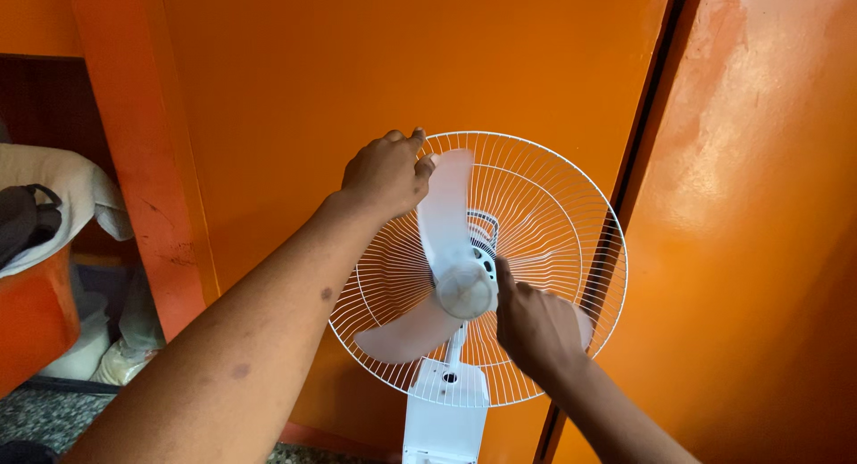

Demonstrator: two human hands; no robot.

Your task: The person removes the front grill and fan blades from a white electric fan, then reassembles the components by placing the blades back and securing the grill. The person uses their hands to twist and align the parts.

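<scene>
Standing against an orange wall (295, 62): one white fan (478, 268) on a white column (445, 410), front guard off, wire rear grille (553, 205) round and exposed. No packages, labels or signs can be made out anywhere in view.

Surface and room: orange wall panels throughout; a dark vertical seam (638, 152) runs down behind the grille's right edge, with a glossier orange panel (768, 205) to its right. Speckled grey floor (54, 419) at lower left. Dark recess at far left holds a cream cloth (76, 183) with a black bag (27, 219) lying on it, above an orange ledge; pale bundled items (112, 361) sit on the floor beneath.

Fan detail: three translucent white blades (444, 210), one upright, one angled down-left, one mostly hidden behind the right hand; round hub cap (464, 292) at centre.

Left hand (386, 174): fingers curled closed, pinching the tip of the upright blade at the grille's upper rim.

Right hand (536, 326): loosely curled just right of the hub, fingers pointing in toward it and touching its side; whether it grips anything cannot be told.

Fan lies directly between the two forearms, centre frame.
</scene>
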